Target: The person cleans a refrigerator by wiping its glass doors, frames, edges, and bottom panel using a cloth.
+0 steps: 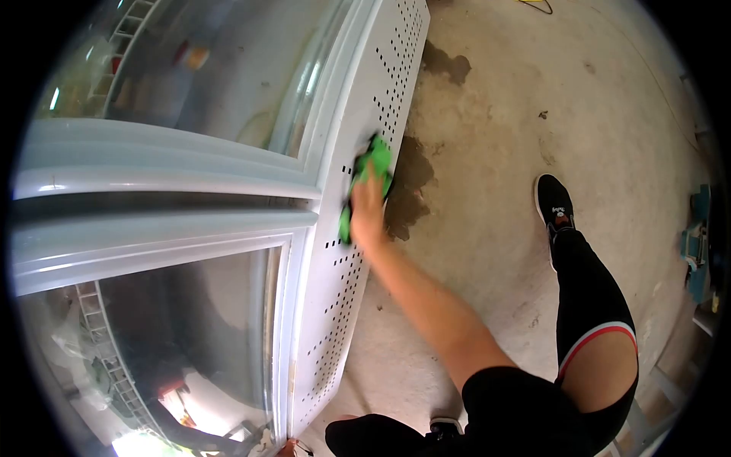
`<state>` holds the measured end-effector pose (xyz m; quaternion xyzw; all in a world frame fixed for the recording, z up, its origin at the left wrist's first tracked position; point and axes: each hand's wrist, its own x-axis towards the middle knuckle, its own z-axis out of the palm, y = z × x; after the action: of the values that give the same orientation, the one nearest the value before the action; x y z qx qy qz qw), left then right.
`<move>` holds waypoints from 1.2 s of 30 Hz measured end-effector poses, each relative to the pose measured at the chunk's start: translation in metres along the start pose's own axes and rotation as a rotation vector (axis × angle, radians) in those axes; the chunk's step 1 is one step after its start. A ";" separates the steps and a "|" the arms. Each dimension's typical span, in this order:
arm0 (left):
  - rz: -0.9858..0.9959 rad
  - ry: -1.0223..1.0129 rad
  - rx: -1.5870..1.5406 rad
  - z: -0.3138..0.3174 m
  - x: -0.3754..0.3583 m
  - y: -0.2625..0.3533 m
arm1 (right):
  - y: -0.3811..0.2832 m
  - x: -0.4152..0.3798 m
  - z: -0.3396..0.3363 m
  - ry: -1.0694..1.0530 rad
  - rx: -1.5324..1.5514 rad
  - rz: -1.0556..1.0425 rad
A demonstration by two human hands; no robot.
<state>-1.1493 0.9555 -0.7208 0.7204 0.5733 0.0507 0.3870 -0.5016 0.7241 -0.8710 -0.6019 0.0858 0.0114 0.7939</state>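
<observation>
My right hand [367, 209] presses a green cloth with black edges [375, 164] against a white perforated panel [352, 263]. The fingers lie over the cloth, blurred by motion, and point toward the far end of the panel. This panel runs along the bottom of a white cabinet with glass doors [190, 320]. Bunched folds of cloth stick out above and below the hand. My left hand cannot be made out.
Dark wet patches [411, 186] mark the concrete floor [487, 190] beside the panel. My black shoe [556, 199] stands to the right. A teal object [696, 244] lies at the far right edge, and something yellow [533, 2] shows at the top.
</observation>
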 end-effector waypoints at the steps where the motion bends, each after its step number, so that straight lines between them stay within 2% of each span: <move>1: -0.003 -0.013 -0.004 -0.006 0.004 -0.008 | 0.000 0.039 -0.012 0.032 0.090 0.019; 2: 0.080 -0.032 0.093 -0.010 0.006 -0.010 | 0.003 0.044 -0.017 0.032 0.082 0.023; 5: 0.013 -0.046 0.060 -0.011 0.010 -0.013 | 0.029 0.033 -0.015 0.058 0.126 0.026; 7: 0.072 -0.018 0.019 0.010 -0.003 0.009 | 0.076 -0.050 0.005 0.091 0.130 0.211; 8: 0.013 -0.007 -0.036 0.014 -0.005 0.014 | 0.076 -0.096 0.005 0.054 0.084 0.248; 9: -0.048 0.005 -0.088 0.017 -0.005 0.018 | 0.114 -0.131 0.018 0.057 0.127 0.167; 11: -0.042 0.001 -0.054 0.016 -0.004 0.019 | 0.077 -0.118 0.015 0.141 -0.063 -0.097; 13: -0.046 -0.010 0.015 0.012 -0.009 0.017 | 0.052 -0.054 0.003 0.158 0.048 0.566; 14: -0.034 -0.043 0.005 0.000 0.000 -0.001 | 0.106 -0.014 0.006 0.201 -0.011 0.447; 15: -0.034 -0.042 -0.008 0.006 0.002 0.001 | 0.054 0.026 -0.020 0.207 0.197 0.532; 16: 0.009 0.025 -0.020 0.011 -0.001 0.004 | 0.040 0.065 -0.030 0.154 0.294 0.402; 17: 0.046 0.094 -0.027 0.013 -0.007 0.005 | 0.037 0.099 -0.041 0.071 0.364 0.432; 18: 0.067 0.049 0.029 0.011 -0.008 0.007 | 0.037 0.100 -0.039 0.074 0.350 0.369; 19: 0.036 0.028 0.140 -0.011 0.005 -0.022 | 0.036 0.101 -0.035 0.077 0.336 0.304; 21: 0.094 0.076 0.029 0.009 -0.003 -0.004 | 0.077 0.054 -0.028 0.145 0.429 0.509; 22: -0.064 0.148 -0.021 0.043 -0.021 0.056 | 0.067 0.009 -0.016 0.144 0.225 0.313; 23: -0.217 0.227 -0.082 0.077 -0.039 0.118 | 0.060 -0.003 -0.009 0.131 0.128 0.218; 24: -0.147 0.186 -0.040 0.057 -0.033 0.081 | 0.055 -0.016 -0.001 0.128 0.030 0.123; 25: -0.081 0.147 0.002 0.040 -0.030 0.045 | 0.053 -0.005 0.003 0.147 -0.009 0.364; 26: -0.123 0.167 0.157 0.034 -0.033 0.026 | 0.051 0.008 0.008 0.165 -0.051 0.605; 27: -0.131 0.177 0.139 0.039 -0.045 0.027 | 0.035 0.039 -0.005 0.196 0.168 0.626; 28: -0.301 0.148 0.115 0.048 -0.057 0.030 | 0.017 0.068 -0.014 0.195 0.127 0.621; 29: -0.473 0.109 0.088 0.062 -0.073 0.044 | 0.007 0.108 -0.021 0.234 0.202 0.761; 30: -0.518 -0.011 0.177 0.079 -0.084 0.069 | 0.028 0.157 -0.027 0.250 0.313 0.729; 31: -0.309 -0.088 0.290 0.086 -0.087 0.061 | 0.025 0.205 -0.038 0.137 0.533 0.725; 33: -0.076 -0.195 0.336 0.141 -0.102 0.157 | 0.029 0.302 -0.061 -0.101 0.349 0.679; 35: 0.257 -0.345 0.567 0.204 -0.099 0.244 | -0.079 0.322 -0.075 -0.324 0.090 0.838; 36: 0.201 -0.326 0.404 0.245 -0.110 0.306 | -0.070 0.358 -0.094 -0.411 -0.147 0.734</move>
<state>-0.8192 0.7249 -0.6623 0.8350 0.4276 -0.1430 0.3153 -0.1515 0.5843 -0.8825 -0.5715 0.1333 0.4190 0.6929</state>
